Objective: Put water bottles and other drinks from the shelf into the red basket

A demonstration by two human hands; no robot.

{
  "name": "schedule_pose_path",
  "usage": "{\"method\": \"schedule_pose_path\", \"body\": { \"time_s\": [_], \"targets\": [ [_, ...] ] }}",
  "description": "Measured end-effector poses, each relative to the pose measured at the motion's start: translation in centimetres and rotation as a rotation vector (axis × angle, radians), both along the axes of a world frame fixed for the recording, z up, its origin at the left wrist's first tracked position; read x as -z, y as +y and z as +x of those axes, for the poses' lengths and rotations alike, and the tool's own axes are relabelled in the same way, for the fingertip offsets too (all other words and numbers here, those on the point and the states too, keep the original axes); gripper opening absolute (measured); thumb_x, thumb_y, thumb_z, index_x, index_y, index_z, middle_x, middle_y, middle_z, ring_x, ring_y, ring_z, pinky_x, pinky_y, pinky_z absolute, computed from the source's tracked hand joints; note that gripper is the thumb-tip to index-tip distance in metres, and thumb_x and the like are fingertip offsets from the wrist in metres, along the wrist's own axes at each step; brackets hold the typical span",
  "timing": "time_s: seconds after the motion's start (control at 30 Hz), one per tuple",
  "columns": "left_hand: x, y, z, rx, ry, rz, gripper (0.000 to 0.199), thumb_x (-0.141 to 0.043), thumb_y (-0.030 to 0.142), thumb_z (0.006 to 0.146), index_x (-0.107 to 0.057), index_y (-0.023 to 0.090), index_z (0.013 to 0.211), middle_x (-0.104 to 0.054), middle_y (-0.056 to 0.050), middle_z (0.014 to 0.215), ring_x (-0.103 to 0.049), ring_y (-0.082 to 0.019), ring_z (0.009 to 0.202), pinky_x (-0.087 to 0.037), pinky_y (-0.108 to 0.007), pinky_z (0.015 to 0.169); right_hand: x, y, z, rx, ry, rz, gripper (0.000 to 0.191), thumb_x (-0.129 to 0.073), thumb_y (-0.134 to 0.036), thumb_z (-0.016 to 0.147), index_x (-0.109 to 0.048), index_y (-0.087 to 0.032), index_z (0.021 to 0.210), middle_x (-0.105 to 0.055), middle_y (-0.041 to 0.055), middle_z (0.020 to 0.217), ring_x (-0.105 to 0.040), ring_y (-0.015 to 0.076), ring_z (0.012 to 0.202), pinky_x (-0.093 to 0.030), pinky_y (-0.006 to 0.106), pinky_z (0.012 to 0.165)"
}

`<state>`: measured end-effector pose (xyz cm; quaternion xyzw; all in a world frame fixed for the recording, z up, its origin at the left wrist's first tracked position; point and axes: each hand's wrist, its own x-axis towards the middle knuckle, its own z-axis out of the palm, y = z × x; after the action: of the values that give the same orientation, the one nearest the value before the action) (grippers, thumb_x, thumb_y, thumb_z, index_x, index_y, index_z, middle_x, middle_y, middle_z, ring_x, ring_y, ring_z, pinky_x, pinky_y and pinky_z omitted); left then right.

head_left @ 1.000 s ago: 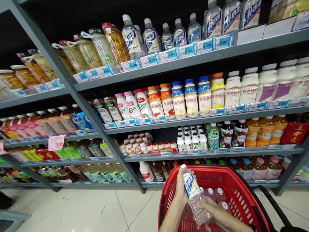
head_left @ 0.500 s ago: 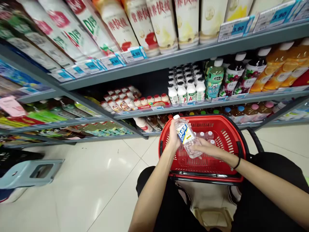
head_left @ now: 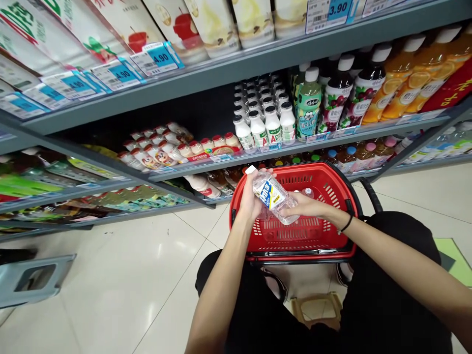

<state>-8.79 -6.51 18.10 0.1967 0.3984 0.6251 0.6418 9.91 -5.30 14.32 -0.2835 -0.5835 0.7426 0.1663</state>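
Observation:
A clear plastic bottle (head_left: pixel 271 196) with a blue, white and yellow label and a white cap is tilted over a red shopping basket (head_left: pixel 295 241). My left hand (head_left: pixel 250 199) grips its upper part near the cap. My right hand (head_left: pixel 308 209) holds its lower end. A black band sits on my right wrist. Inside the basket, behind the held bottle, a few more capped bottles (head_left: pixel 308 192) show.
Grey store shelves (head_left: pixel 258 59) carry drinks: small white bottles (head_left: pixel 260 129), a green bottle (head_left: pixel 308 110), dark juice and orange juice bottles (head_left: pixel 396 88). A grey plastic stool (head_left: pixel 33 278) stands on the pale tiled floor at left. A small stool (head_left: pixel 317 309) sits under me.
The view has dropped from the upper shelves toward the basket and my lap. The bottle has tipped further over in both hands, its cap now pointing left.

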Motion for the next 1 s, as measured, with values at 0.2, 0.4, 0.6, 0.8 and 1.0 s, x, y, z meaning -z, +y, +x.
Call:
{"method": "schedule_pose_path", "body": {
  "time_s": [0.2, 0.4, 0.6, 0.8, 1.0],
  "targets": [
    [0.1, -0.4, -0.3, -0.017, 0.062, 0.04, 0.024, -0.078, 0.035, 0.078, -0.07, 0.018, 0.092, -0.077, -0.009, 0.118, -0.07, -0.025, 0.117, -0.052, -0.038, 0.105, 0.8, -1.0, 0.0, 0.204, -0.19, 0.376, 0.061, -0.085, -0.035, 0.07, -0.058, -0.015, 0.121, -0.072, 0.0075, 0.107, -0.068, 0.0204, 0.09, -0.053, 0.031, 0.078],
    [0.6, -0.2, -0.5, -0.01, 0.035, 0.069, 0.023, -0.081, 0.03, 0.077, -0.073, 0.016, 0.093, -0.078, -0.01, 0.116, -0.072, -0.025, 0.112, -0.052, -0.041, 0.105, 0.8, -1.6, 0.1, 0.235, -0.378, 0.624, 0.054, -0.082, -0.039, 0.074, -0.056, -0.019, 0.117, -0.073, 0.0044, 0.097, -0.067, 0.0217, 0.083, -0.046, 0.028, 0.069],
    [0.3, -0.2, -0.6, -0.002, 0.053, 0.112, 0.024, -0.08, 0.03, 0.077, -0.073, 0.016, 0.095, -0.077, -0.01, 0.117, -0.07, -0.025, 0.116, -0.05, -0.04, 0.107, 0.0, -1.2, 0.3, 0.312, -0.48, 0.791, 0.07, -0.081, -0.033, 0.076, -0.049, -0.022, 0.137, -0.072, 0.0105, 0.122, -0.071, 0.0302, 0.105, -0.052, 0.036, 0.084],
    [0.1, -0.2, -0.3, 0.015, 0.1, 0.112, 0.022, -0.076, 0.03, 0.076, -0.073, 0.017, 0.093, -0.078, -0.009, 0.115, -0.069, -0.026, 0.117, -0.048, -0.039, 0.107, -0.5, -0.6, 0.9, 0.297, -0.541, 0.929, 0.069, -0.081, -0.036, 0.079, -0.048, -0.022, 0.137, -0.067, 0.0123, 0.133, -0.068, 0.0337, 0.117, -0.054, 0.041, 0.091],
    [0.4, -0.3, -0.6, 0.095, 0.266, 0.128, 0.028, -0.067, 0.041, 0.081, -0.073, 0.017, 0.096, -0.078, -0.009, 0.108, -0.07, -0.026, 0.105, -0.05, -0.036, 0.095, -0.3, -0.4, 1.1, 0.271, -0.573, 0.926, 0.068, -0.082, -0.034, 0.077, -0.048, -0.022, 0.135, -0.068, 0.0109, 0.132, -0.069, 0.034, 0.114, -0.054, 0.041, 0.089]
  ]
}}
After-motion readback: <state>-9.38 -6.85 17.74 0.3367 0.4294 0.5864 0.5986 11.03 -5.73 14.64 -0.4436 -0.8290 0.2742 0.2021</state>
